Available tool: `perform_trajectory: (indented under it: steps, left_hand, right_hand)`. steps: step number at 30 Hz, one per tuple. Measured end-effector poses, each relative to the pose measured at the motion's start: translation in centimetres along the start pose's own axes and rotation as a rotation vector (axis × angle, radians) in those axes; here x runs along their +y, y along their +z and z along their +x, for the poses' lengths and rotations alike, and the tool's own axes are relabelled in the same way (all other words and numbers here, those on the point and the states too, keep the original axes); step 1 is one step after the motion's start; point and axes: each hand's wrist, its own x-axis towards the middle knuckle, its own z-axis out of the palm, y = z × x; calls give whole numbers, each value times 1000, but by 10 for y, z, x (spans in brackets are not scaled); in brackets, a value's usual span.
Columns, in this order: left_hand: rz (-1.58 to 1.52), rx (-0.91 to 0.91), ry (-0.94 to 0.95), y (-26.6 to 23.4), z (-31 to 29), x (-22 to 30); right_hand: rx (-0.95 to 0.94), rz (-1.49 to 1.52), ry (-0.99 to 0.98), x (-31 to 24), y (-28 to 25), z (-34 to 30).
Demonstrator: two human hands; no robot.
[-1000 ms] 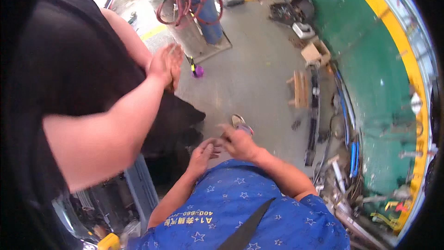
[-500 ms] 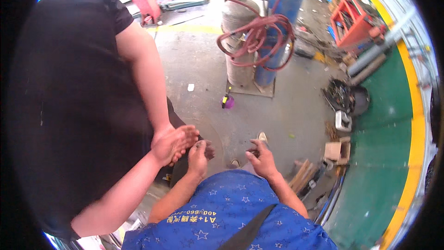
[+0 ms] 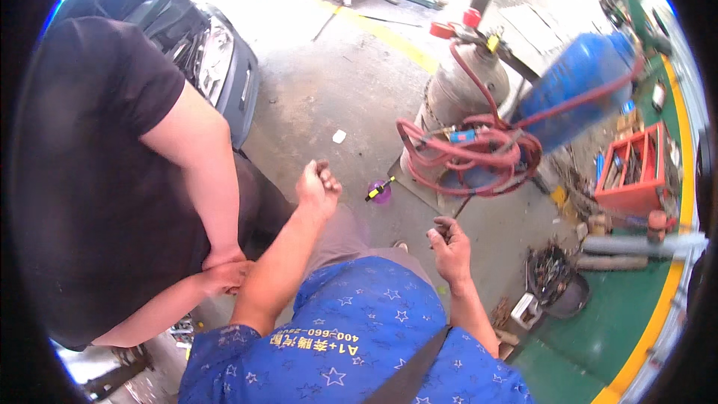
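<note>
My left hand (image 3: 319, 187) is raised in front of me over the floor, its fingers loosely curled and slightly apart, with nothing visible in it. Farther right, my right hand (image 3: 452, 249) hangs in the air beside my blue shirt, bent fingers apart and no object showing in them. Neither hand touches anything. Beyond them a small yellow-and-black tool (image 3: 379, 190) lies by a round purple thing (image 3: 383, 194) on the floor. Close on my left stands another person in a black shirt (image 3: 112, 179), whose hands (image 3: 226, 271) are together near my left forearm.
Ahead right stand a grey gas cylinder (image 3: 467, 82) and a blue cylinder (image 3: 580, 90), with a coiled red hose (image 3: 479, 153) hung on them. A red tool box (image 3: 632, 187) and a bucket of scrap (image 3: 566, 295) line the green-floored right edge. A car (image 3: 224, 67) stands far left.
My view has turned, bringing the car into sight and the cylinders to the right. My left hand has moved forward, away from the other person's hands, which have lowered.
</note>
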Motion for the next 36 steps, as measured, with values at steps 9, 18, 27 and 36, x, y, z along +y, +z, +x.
perform_trajectory:
  steps: [9, 18, 27, 36]
  left_hand:
    - [459, 515, 287, 38, 337, 118]
    - [2111, -76, 74, -58, 477, 267]
    - [1825, 25, 22, -2, 573, 367]
    - [1688, 287, 3, 57, 747, 490]
  right_hand:
    - [-120, 110, -17, -57, 84, 170]
    - [102, 352, 110, -158, 230, 371]
    - [310, 543, 197, -245, 338, 606]
    - [294, 613, 239, -333, 444, 959]
